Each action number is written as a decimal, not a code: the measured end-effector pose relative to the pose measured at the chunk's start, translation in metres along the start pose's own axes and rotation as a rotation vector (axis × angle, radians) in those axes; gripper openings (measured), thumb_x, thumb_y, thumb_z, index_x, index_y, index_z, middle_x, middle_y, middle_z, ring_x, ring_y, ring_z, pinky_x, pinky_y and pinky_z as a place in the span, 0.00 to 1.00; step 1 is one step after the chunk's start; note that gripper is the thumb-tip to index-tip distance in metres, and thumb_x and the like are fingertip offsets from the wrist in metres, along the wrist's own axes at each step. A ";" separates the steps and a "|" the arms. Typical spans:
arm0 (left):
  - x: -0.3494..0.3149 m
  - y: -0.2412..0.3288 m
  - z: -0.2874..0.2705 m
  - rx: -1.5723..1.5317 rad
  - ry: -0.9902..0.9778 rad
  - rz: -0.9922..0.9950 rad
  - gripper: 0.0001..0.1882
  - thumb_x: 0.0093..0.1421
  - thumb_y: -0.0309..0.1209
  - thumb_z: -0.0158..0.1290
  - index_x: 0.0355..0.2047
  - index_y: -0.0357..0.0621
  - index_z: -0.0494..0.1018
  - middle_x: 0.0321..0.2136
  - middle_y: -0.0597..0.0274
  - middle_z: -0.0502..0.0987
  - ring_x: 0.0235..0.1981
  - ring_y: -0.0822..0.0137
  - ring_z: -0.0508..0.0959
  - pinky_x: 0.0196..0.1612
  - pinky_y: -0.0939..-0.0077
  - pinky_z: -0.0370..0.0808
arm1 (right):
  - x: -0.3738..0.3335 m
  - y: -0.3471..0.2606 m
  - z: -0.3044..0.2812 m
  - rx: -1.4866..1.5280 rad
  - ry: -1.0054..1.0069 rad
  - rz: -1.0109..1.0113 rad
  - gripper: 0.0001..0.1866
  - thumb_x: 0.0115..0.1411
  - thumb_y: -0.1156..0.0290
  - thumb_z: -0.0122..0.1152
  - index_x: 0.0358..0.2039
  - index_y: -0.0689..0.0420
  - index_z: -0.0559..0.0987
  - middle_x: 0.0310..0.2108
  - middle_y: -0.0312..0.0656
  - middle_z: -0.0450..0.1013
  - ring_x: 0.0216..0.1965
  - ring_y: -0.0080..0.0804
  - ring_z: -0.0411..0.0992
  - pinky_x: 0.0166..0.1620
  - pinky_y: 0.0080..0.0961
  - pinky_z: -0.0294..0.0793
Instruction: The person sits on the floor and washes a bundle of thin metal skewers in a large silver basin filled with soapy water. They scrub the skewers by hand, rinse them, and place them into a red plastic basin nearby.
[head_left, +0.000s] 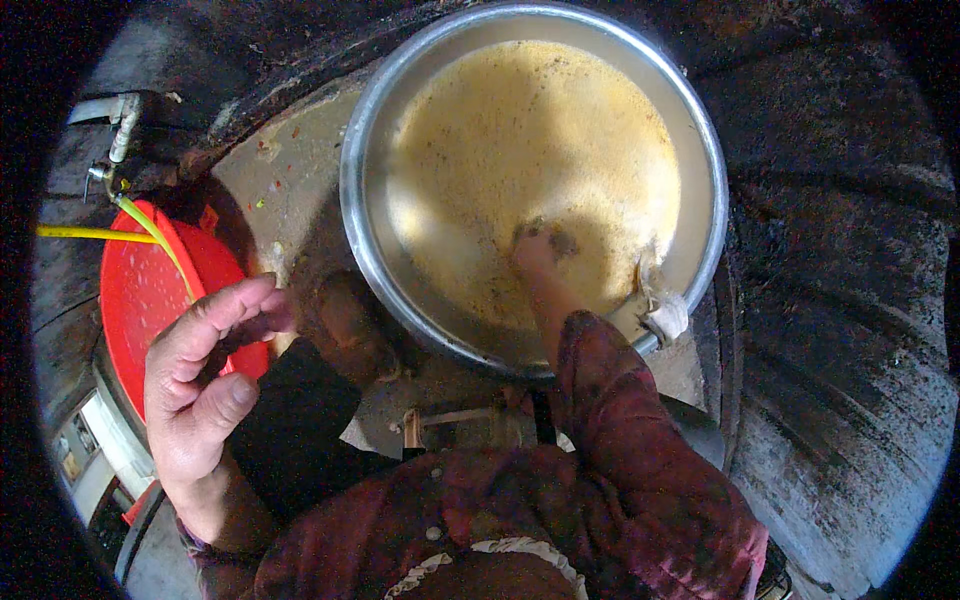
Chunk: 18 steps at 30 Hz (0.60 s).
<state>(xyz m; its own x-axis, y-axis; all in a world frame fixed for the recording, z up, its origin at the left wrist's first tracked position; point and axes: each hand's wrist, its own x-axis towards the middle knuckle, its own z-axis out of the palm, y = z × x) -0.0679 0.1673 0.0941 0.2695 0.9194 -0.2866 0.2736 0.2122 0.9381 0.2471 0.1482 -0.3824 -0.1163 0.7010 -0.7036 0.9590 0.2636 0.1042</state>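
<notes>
A large round metal basin (357, 225) holds cloudy yellowish liquid (530, 120) with foam and dark specks on its surface. My right hand (538, 255) reaches into this liquid near the middle; its fingers are under the surface and hidden. A small dark patch shows beside the wrist. Over the basin's lower right rim hangs a whitish, cloth-like piece (665, 312), partly inside. My left hand (208, 365) is raised in the air left of the basin, fingers curved and thumb apart, holding nothing.
A red plastic tub (125, 300) stands at the left, behind my left hand. A yellow-green hose (160, 245) runs into it from a wall tap (98, 175). Dark, rough walls (840, 200) curve close around the basin. A small wooden stool-like piece (455, 420) is below it.
</notes>
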 end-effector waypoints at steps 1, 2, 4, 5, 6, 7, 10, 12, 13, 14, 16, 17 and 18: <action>-0.004 0.000 0.001 0.007 0.003 -0.023 0.32 0.47 0.43 0.54 0.46 0.29 0.64 0.39 0.51 0.72 0.41 0.61 0.72 0.46 0.71 0.67 | -0.012 -0.007 -0.007 0.000 0.082 -0.018 0.18 0.49 0.58 0.52 0.35 0.58 0.76 0.40 0.47 0.69 0.44 0.43 0.67 0.52 0.42 0.56; -0.007 -0.001 0.001 0.023 0.015 -0.034 0.32 0.47 0.43 0.54 0.46 0.29 0.64 0.39 0.51 0.72 0.41 0.61 0.72 0.46 0.71 0.67 | -0.025 -0.015 -0.014 0.004 0.164 -0.037 0.17 0.49 0.59 0.51 0.33 0.58 0.77 0.37 0.46 0.71 0.43 0.42 0.67 0.51 0.43 0.56; -0.016 -0.008 0.002 0.035 0.041 -0.050 0.31 0.47 0.42 0.54 0.46 0.30 0.64 0.39 0.52 0.72 0.41 0.61 0.72 0.46 0.71 0.67 | -0.055 -0.023 -0.029 0.133 0.360 0.048 0.16 0.49 0.59 0.51 0.30 0.57 0.78 0.33 0.45 0.73 0.40 0.42 0.69 0.50 0.44 0.57; -0.015 -0.010 0.003 0.021 0.037 -0.042 0.31 0.47 0.41 0.54 0.46 0.31 0.64 0.39 0.52 0.72 0.41 0.61 0.72 0.46 0.71 0.67 | -0.057 -0.020 -0.027 0.127 0.353 0.059 0.15 0.49 0.59 0.51 0.30 0.56 0.78 0.32 0.45 0.73 0.39 0.42 0.70 0.49 0.44 0.58; -0.007 -0.006 0.005 0.012 0.002 -0.022 0.30 0.47 0.39 0.54 0.46 0.31 0.64 0.39 0.52 0.72 0.41 0.62 0.72 0.46 0.71 0.66 | -0.034 -0.003 -0.003 -0.017 0.132 -0.005 0.15 0.49 0.60 0.51 0.31 0.56 0.78 0.32 0.45 0.73 0.39 0.42 0.70 0.48 0.46 0.60; 0.000 -0.001 0.006 0.009 -0.029 -0.008 0.29 0.47 0.38 0.54 0.46 0.32 0.64 0.39 0.52 0.72 0.41 0.62 0.72 0.46 0.71 0.66 | -0.015 0.010 0.021 -0.148 -0.093 -0.080 0.15 0.49 0.60 0.51 0.32 0.56 0.78 0.33 0.45 0.73 0.40 0.42 0.70 0.47 0.47 0.61; 0.005 0.000 0.009 0.016 -0.080 0.019 0.26 0.46 0.31 0.53 0.47 0.34 0.65 0.39 0.53 0.72 0.40 0.62 0.72 0.46 0.71 0.66 | -0.003 0.034 0.041 0.188 -0.079 -0.032 0.14 0.47 0.62 0.53 0.33 0.53 0.78 0.33 0.47 0.73 0.36 0.41 0.71 0.41 0.42 0.68; -0.001 -0.001 0.010 0.073 -0.060 0.007 0.25 0.46 0.25 0.52 0.47 0.35 0.65 0.39 0.55 0.72 0.40 0.63 0.72 0.45 0.72 0.67 | -0.024 0.030 0.011 0.616 0.002 0.028 0.13 0.45 0.65 0.55 0.32 0.53 0.78 0.31 0.48 0.73 0.32 0.39 0.72 0.38 0.35 0.70; -0.006 -0.002 0.011 0.099 -0.046 0.000 0.24 0.45 0.23 0.51 0.47 0.36 0.65 0.39 0.56 0.72 0.40 0.63 0.72 0.45 0.73 0.67 | -0.040 0.025 -0.012 0.829 0.037 0.110 0.12 0.44 0.67 0.56 0.31 0.53 0.78 0.30 0.48 0.73 0.31 0.37 0.72 0.36 0.33 0.71; -0.007 -0.007 0.010 0.115 -0.040 -0.008 0.24 0.45 0.21 0.50 0.47 0.36 0.65 0.39 0.56 0.72 0.40 0.64 0.73 0.45 0.73 0.67 | -0.055 0.024 -0.034 1.043 0.098 0.199 0.11 0.43 0.69 0.57 0.30 0.53 0.78 0.28 0.48 0.73 0.29 0.36 0.72 0.35 0.31 0.72; -0.006 -0.006 0.012 0.166 -0.053 -0.021 0.24 0.45 0.18 0.48 0.46 0.37 0.65 0.39 0.58 0.72 0.40 0.65 0.73 0.44 0.74 0.67 | -0.069 0.024 -0.045 1.344 0.234 0.411 0.09 0.42 0.72 0.57 0.28 0.54 0.78 0.26 0.46 0.72 0.26 0.34 0.71 0.32 0.28 0.71; -0.006 -0.007 0.012 0.176 -0.045 -0.023 0.24 0.45 0.17 0.48 0.46 0.37 0.65 0.39 0.58 0.72 0.40 0.66 0.73 0.44 0.75 0.68 | -0.072 0.022 -0.048 1.415 0.310 0.461 0.08 0.43 0.74 0.57 0.27 0.55 0.78 0.24 0.45 0.72 0.26 0.33 0.71 0.31 0.27 0.71; -0.005 -0.006 0.012 0.184 -0.047 -0.020 0.24 0.45 0.17 0.48 0.46 0.38 0.66 0.39 0.59 0.72 0.39 0.66 0.73 0.43 0.75 0.68 | -0.073 0.029 -0.042 1.335 0.398 0.423 0.07 0.44 0.75 0.56 0.27 0.55 0.78 0.23 0.44 0.72 0.25 0.31 0.70 0.31 0.26 0.70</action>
<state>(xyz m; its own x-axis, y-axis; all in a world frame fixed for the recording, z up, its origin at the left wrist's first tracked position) -0.0598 0.1578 0.0879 0.3036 0.8983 -0.3176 0.4422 0.1624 0.8821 0.2720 0.1330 -0.2985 0.3803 0.7607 -0.5260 0.4353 -0.6490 -0.6240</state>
